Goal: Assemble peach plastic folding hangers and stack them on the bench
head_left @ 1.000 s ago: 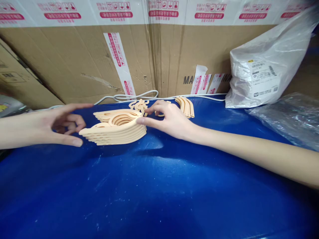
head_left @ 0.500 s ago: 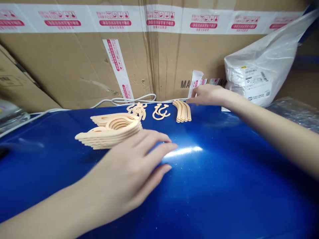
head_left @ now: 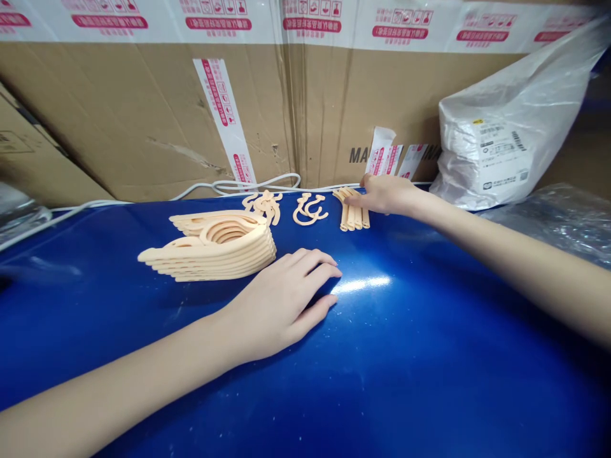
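Gleaming tabletop (head_left: 429, 356), pale strips (head_left: 351, 221), cardboard (head_left: 143, 121) behind

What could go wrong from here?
The curved strips lie side by side under the fingers of the right hand; an uneven grip might spread them. The left hand is close to the stack of pale pieces, whose layers are staggered at one end, so a bump could shift them.
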The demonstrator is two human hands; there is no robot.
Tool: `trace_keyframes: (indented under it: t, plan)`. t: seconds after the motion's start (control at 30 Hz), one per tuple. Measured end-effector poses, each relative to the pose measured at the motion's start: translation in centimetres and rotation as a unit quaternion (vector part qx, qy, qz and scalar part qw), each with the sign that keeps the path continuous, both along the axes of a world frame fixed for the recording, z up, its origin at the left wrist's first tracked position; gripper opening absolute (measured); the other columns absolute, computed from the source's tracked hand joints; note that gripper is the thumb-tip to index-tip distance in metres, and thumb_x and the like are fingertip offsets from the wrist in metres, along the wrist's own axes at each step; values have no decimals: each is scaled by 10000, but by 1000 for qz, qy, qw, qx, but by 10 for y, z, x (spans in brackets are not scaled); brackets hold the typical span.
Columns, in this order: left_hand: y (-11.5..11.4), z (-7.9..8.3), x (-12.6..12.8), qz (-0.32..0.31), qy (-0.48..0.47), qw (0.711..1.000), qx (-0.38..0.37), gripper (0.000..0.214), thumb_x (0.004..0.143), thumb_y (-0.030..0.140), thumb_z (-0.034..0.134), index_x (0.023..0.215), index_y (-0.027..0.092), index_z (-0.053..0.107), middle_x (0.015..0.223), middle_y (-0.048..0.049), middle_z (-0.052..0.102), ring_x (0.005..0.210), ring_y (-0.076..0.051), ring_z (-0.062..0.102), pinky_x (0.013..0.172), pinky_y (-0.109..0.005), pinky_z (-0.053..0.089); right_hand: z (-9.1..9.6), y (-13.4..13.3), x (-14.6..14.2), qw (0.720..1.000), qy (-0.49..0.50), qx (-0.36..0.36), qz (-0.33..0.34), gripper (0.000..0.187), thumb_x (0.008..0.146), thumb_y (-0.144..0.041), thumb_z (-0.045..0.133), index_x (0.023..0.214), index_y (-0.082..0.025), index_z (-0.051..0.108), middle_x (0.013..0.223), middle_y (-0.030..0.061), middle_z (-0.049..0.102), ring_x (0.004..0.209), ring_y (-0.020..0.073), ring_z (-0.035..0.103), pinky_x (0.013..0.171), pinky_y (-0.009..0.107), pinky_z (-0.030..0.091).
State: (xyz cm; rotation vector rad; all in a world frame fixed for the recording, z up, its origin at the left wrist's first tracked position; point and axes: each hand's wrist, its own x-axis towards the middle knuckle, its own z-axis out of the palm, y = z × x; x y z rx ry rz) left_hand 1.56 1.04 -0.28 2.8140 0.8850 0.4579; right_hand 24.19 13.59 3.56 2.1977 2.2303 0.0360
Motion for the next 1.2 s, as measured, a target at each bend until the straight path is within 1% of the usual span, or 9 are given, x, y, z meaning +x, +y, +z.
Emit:
trace_keyframes:
  t: [0.13,0.27,0.4,0.6,0.67,0.77,0.9,1.07,1.2]
  plan:
    - [0,1,-1,-2,1,1000,1,271,996,326,411,1185,188,547,1244,-75,575,1083,-236,542,916,-415,464,3,-1,-1,1000,7,-9,7,461,877,-435,504,1086,-62,675,801,169,720,842,299,679,686,364,466]
    - [0,2,-1,-1,-5,1000,1,277,993,323,414,1196,185,543,1241,-78,575,1076,-236,545,911,-410,467,0,2,2,999,32,-19,16,362,861,-383,519,900,-90,728,681,137,699,697,258,674,640,347,467]
    - [0,2,-1,-1,-3,1000,0,281,993,321,415,1197,179,546,1243,-82,576,1079,-237,544,913,-411,466,-1,6,5,997,77,-17,24,334,858,-363,521,883,-110,737,677,109,696,610,211,658,610,319,481]
    - [-1,4,0,1,-2,1000,-8,290,992,316,415,1208,176,548,1248,-88,576,1079,-238,545,921,-426,468,29,1,10,983,157,17,92,307,854,-321,521,999,-140,724,786,68,708,644,175,650,569,266,481]
    - [-1,5,0,4,-1,1000,-15,292,991,317,416,1211,174,544,1251,-90,574,1088,-241,541,929,-432,465,42,-10,11,975,161,36,149,287,843,-327,542,976,-150,725,771,56,703,651,175,635,576,271,468]
    - [-2,5,0,6,-7,1000,-23,281,992,316,418,1191,167,549,1248,-92,578,1093,-240,536,941,-426,456,48,-36,11,971,51,40,232,257,840,-341,554,887,-156,727,708,51,676,650,183,599,615,306,425]
    - [-3,4,-1,22,-39,998,-41,257,992,309,427,1147,160,568,1166,-77,614,1056,-226,551,922,-405,454,34,-79,15,956,38,-3,291,198,804,-329,611,915,-202,715,775,31,687,624,163,592,591,297,398]
    - [-4,4,-2,44,-82,995,-38,313,950,415,515,1126,162,574,1080,-58,644,982,-221,581,834,-376,464,14,-125,14,913,59,-71,397,107,812,-192,595,711,-209,627,737,-9,610,592,117,563,562,261,379]
    - [-7,6,1,21,-78,997,6,261,925,390,545,1028,155,595,962,-45,641,873,-207,566,750,-348,454,5,-143,0,905,117,-51,407,107,874,-233,583,906,-218,684,826,5,608,635,120,589,577,258,407]
